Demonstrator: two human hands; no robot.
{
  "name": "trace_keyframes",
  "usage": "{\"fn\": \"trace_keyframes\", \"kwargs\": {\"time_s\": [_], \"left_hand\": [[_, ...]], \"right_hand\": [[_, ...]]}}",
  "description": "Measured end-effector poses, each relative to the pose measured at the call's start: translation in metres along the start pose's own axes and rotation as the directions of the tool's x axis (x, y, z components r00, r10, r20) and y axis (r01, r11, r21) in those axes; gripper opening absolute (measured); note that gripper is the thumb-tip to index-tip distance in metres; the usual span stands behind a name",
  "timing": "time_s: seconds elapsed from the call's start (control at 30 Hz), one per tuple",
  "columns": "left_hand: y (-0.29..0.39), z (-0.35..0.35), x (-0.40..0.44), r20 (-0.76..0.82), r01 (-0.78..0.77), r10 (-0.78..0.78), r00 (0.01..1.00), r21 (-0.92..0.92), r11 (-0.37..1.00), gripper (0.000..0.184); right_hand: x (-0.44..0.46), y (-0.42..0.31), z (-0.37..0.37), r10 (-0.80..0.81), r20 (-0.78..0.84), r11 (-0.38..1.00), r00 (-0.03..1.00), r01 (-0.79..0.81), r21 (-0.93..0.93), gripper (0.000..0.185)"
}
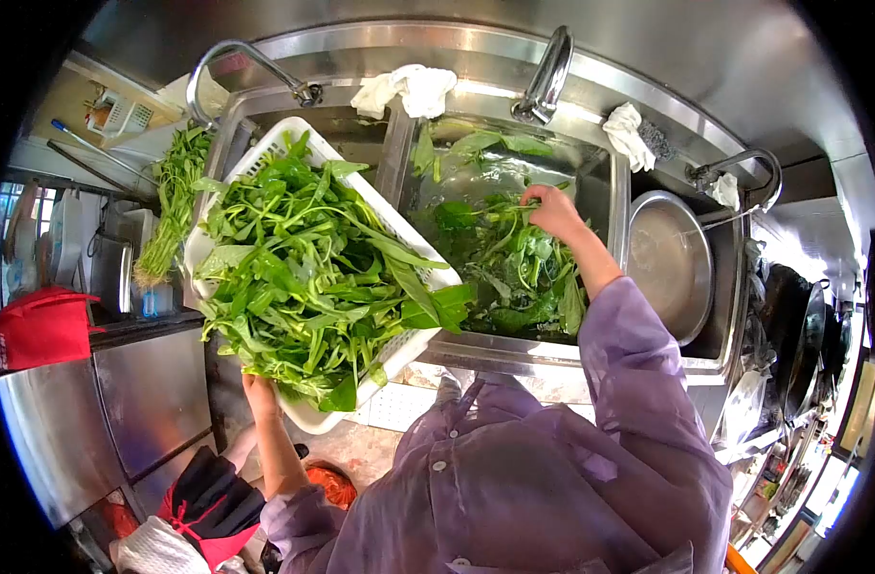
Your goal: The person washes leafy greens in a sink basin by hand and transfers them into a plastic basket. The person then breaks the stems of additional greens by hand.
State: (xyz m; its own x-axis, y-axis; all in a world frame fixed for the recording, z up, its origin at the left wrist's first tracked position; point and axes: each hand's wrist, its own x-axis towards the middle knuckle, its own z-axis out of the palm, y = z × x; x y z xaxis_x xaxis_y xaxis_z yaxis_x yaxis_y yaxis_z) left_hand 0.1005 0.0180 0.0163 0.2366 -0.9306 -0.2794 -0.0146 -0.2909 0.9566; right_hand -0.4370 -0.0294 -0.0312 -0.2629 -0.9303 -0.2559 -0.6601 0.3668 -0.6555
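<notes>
A white plastic basket (308, 416), heaped with leafy green vegetables (299, 263), rests tilted across the left part of the sink. My left hand (259, 394) grips its near left edge from below, the fingers partly hidden by the basket and leaves. Over the middle sink basin (514, 347), my right hand (552, 210) is closed on some leafy greens (528, 253) in the water. More loose leaves (514, 143) float at the far side of that basin.
Three curved taps stand behind the sinks, the middle tap (547, 77) above the water. White cloths (418, 91) lie on the back ledge. A round metal bowl (669, 263) sits at right. A bundle of greens (175, 201) lies at left; another person's dark clothing (213, 507) shows below.
</notes>
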Motion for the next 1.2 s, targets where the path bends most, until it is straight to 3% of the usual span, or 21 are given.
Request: {"fn": "trace_keyframes", "kwargs": {"time_s": [0.17, 0.23, 0.3, 0.4, 0.47, 0.57, 0.63, 0.67, 0.7, 0.77, 0.8, 0.83, 0.9, 0.93, 1.03, 1.1, 1.13, 1.17, 1.2], "left_hand": [[0.0, 0.005, 0.002, -0.072, -0.001, 0.001, 0.997, 0.004, 1.0, 0.033], [0.002, 0.003, 0.002, 0.019, -0.024, 0.024, 1.0, 0.03, 0.999, 0.032], [-0.014, -0.005, 0.012, -0.008, -0.066, 0.067, 0.998, 0.017, 0.998, 0.032], [0.001, 0.011, 0.002, -0.093, -0.037, 0.045, 0.995, 0.088, 0.995, 0.035], [-0.005, 0.005, 0.006, -0.084, -0.031, 0.039, 0.996, 0.093, 0.995, 0.034], [0.001, 0.012, 0.0, -0.113, -0.064, 0.076, 0.991, 0.104, 0.993, 0.031], [0.013, 0.017, -0.009, -0.096, -0.094, 0.099, 0.99, 0.063, 0.994, 0.032], [0.011, 0.016, -0.008, -0.1, -0.095, 0.101, 0.99, 0.058, 0.994, 0.032], [0.008, 0.016, -0.005, -0.09, -0.11, 0.112, 0.99, 0.022, 0.994, 0.033], [0.008, 0.016, -0.003, -0.076, -0.128, 0.127, 0.989, -0.012, 0.992, 0.034], [0.009, 0.017, -0.003, -0.077, -0.111, 0.109, 0.991, -0.02, 0.994, 0.036], [0.009, 0.017, -0.003, -0.076, -0.093, 0.091, 0.993, -0.026, 0.995, 0.037], [0.009, 0.017, -0.003, -0.077, -0.083, 0.082, 0.994, -0.011, 0.996, 0.038], [0.011, 0.019, -0.003, -0.088, -0.075, 0.075, 0.993, -0.003, 0.997, 0.038], [0.011, 0.017, -0.004, -0.1, -0.044, 0.045, 0.994, 0.016, 0.999, 0.036], [0.01, 0.013, -0.003, -0.13, -0.034, 0.052, 0.99, 0.131, 0.991, 0.032], [0.018, 0.017, -0.007, -0.141, 0.022, 0.001, 0.99, 0.166, 0.986, 0.032], [0.018, 0.02, -0.008, -0.123, -0.031, 0.042, 0.991, 0.095, 0.995, 0.031], [0.024, 0.021, -0.01, -0.116, 0.007, 0.005, 0.993, 0.1, 0.995, 0.031]], "right_hand": [[-0.034, -0.057, -0.057, -0.192, -0.13, 0.981, 0.973, 0.195, 0.011, 0.029], [-0.051, -0.09, -0.081, -0.302, -0.181, 0.953, 0.936, 0.296, -0.057, 0.029], [-0.071, -0.134, -0.112, -0.336, -0.124, 0.942, 0.934, 0.334, -0.04, 0.027], [-0.084, -0.189, -0.139, -0.5, -0.205, 0.859, 0.842, 0.512, 0.007, 0.024], [-0.101, -0.238, -0.156, -0.584, -0.154, 0.782, 0.797, 0.603, 0.158, 0.018], [-0.116, -0.305, -0.162, -0.64, -0.088, 0.751, 0.763, 0.646, 0.139, 0.018], [-0.116, -0.341, -0.152, -0.816, -0.128, 0.551, 0.564, 0.825, 0.122, 0.018], [-0.108, -0.353, -0.142, -0.827, -0.105, 0.534, 0.552, 0.831, 0.159, 0.019], [-0.098, -0.361, -0.125, -0.837, -0.084, 0.519, 0.541, 0.832, 0.195, 0.021], [-0.085, -0.378, -0.074, -0.682, 0.016, 0.728, 0.731, 0.677, 0.108, 0.024], [-0.08, -0.379, -0.043, -0.62, 0.127, 0.784, 0.774, 0.616, 0.073, 0.026], [-0.057, -0.368, 0.005, -0.704, 0.022, 0.707, 0.71, 0.703, -0.079, 0.03], [-0.059, -0.359, 0.049, -0.473, 0.361, 0.805, 0.804, 0.56, -0.193, 0.053], [-0.068, -0.357, 0.056, -0.473, 0.39, 0.756, 0.79, 0.591, -0.28, 0.058], [-0.081, -0.334, 0.026, -0.625, 0.261, 0.716, 0.736, 0.674, -0.184, 0.055], [-0.084, -0.313, -0.012, -0.782, 0.005, 0.607, 0.624, 0.762, -0.225, 0.045], [-0.086, -0.299, -0.036, -0.753, -0.027, 0.656, 0.658, 0.746, -0.118, 0.04], [-0.086, -0.277, -0.057, -0.718, -0.057, 0.695, 0.694, 0.719, -0.011, 0.035], [-0.077, -0.245, -0.069, -0.693, -0.133, 0.721, 0.709, 0.686, -0.095, 0.032]]}}
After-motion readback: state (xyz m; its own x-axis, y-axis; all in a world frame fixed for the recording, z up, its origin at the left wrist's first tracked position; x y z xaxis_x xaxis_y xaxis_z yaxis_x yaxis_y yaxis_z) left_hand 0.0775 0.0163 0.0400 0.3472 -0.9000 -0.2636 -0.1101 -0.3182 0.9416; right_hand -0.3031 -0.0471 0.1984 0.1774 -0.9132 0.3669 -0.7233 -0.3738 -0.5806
